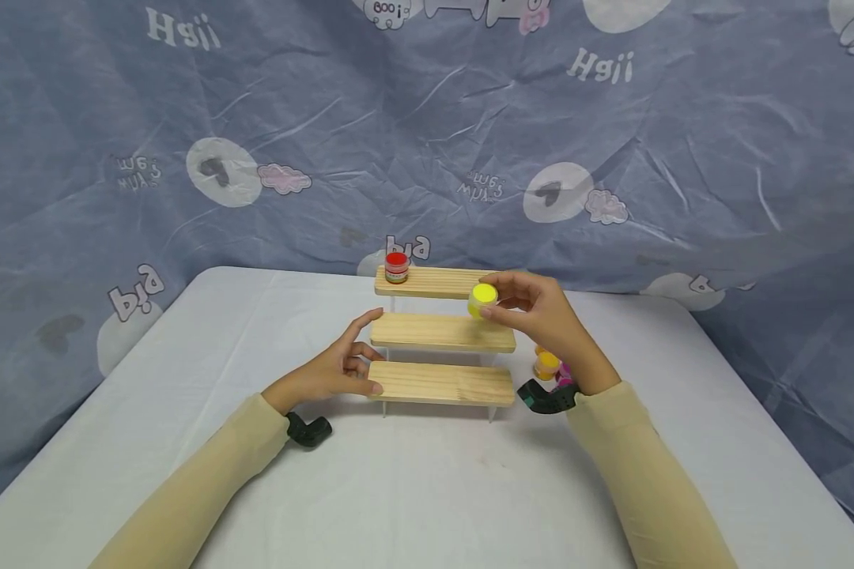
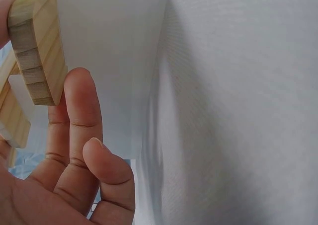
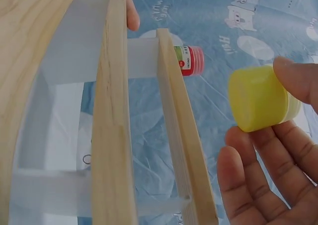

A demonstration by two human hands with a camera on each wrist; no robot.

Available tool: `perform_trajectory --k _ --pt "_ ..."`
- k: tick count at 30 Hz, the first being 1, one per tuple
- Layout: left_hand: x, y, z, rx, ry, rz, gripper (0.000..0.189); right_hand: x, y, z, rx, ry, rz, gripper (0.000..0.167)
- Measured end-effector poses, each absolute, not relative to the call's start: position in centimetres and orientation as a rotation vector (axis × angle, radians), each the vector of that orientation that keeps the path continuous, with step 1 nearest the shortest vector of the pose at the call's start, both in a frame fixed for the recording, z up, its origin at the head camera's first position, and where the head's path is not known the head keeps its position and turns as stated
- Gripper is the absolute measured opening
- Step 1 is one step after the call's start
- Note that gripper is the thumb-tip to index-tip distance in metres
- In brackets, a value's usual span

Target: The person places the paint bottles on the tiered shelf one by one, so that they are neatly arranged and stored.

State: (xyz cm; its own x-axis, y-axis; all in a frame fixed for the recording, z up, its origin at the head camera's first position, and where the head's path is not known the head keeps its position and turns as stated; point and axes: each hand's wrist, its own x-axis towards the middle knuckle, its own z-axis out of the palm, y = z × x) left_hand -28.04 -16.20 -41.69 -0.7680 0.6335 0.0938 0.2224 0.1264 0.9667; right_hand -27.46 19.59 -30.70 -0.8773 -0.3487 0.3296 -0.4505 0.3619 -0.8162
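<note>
Yellow jar [image 1: 482,301], near upright: pinched between thumb and fingers of the right hand [image 1: 535,305], above the right end of the wooden stand [image 1: 441,279], not touching it. I observe the left hand [image 1: 333,370] gripping the lowest shelf [image 1: 441,382] at its left end, index finger spread toward the middle shelf [image 1: 427,330].

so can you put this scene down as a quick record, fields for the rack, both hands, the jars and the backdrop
rack: three wooden steps, standing on a white table
left hand: holds the rack's left end
right hand: pinches the yellow jar
yellow jar: off the steps, held up near the rack's right side
red jar: on the top step, near its left end
orange jar: right of the rack
pink item: beside the orange jar, mostly hidden
backdrop: blue-grey printed cloth
</note>
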Motion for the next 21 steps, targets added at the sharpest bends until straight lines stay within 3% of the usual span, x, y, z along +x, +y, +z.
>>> perform_trajectory --k 21 --pt "-28.1 -16.1 -41.7 0.821 2.083 1.675 0.122 -32.1 16.2 -30.1 0.675 -2.522 1.444 0.040"
